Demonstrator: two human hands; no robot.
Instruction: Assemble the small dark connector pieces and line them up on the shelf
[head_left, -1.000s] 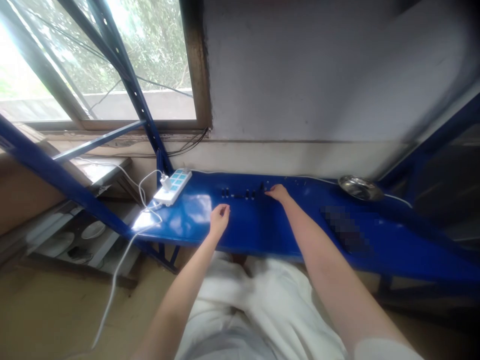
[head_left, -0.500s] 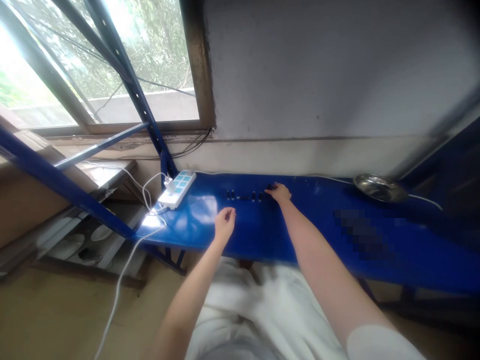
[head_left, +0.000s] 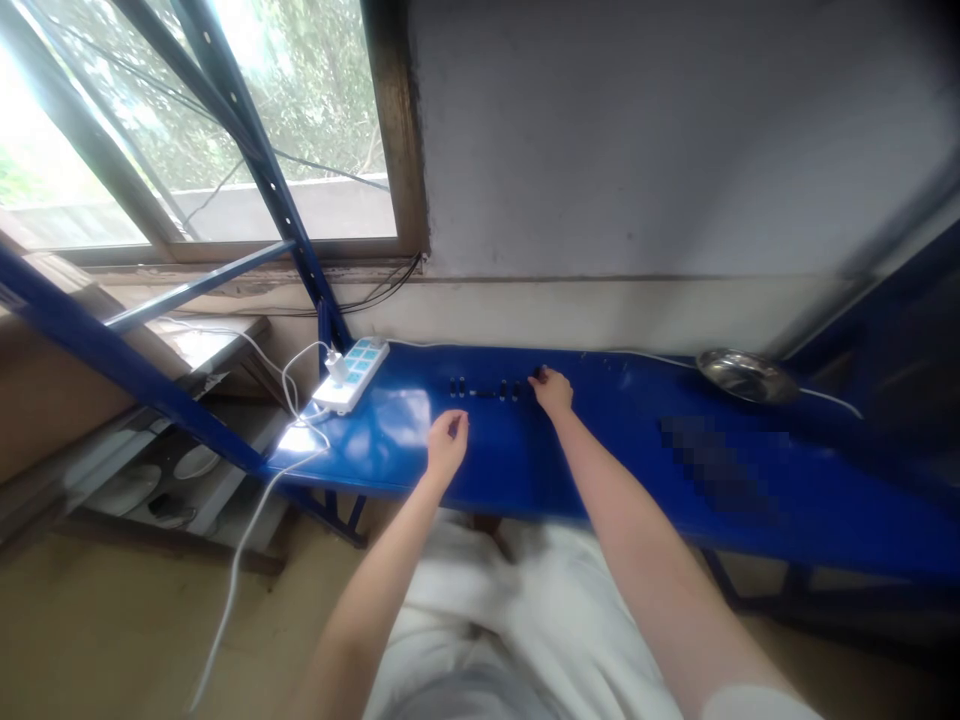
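Note:
A broken row of small black pieces [head_left: 503,391] with light ends runs across the blue table [head_left: 495,460]; they are too small to name surely. Two stand side by side at the left, one lies crosswise in the middle, and two more are at the right. Just right of the row, my right hand [head_left: 553,390] is closed in a pinch on a small black piece at the table surface, mostly covered by the fingers. My left hand [head_left: 448,440] hovers nearer the front edge, below the left pair, fingers curled to the thumb. What it holds, if anything, is hidden.
A white power strip [head_left: 351,376] with a plug and trailing cable lies at the table's left end. At the back right sits a shiny metal dish [head_left: 746,376]. A blurred dark patch [head_left: 720,465] is on the right. Blue metal uprights [head_left: 262,180] rise at left.
The view has shifted slightly. Both hands keep nearly the same pose and place beside the row, and the small black pieces lie as before.

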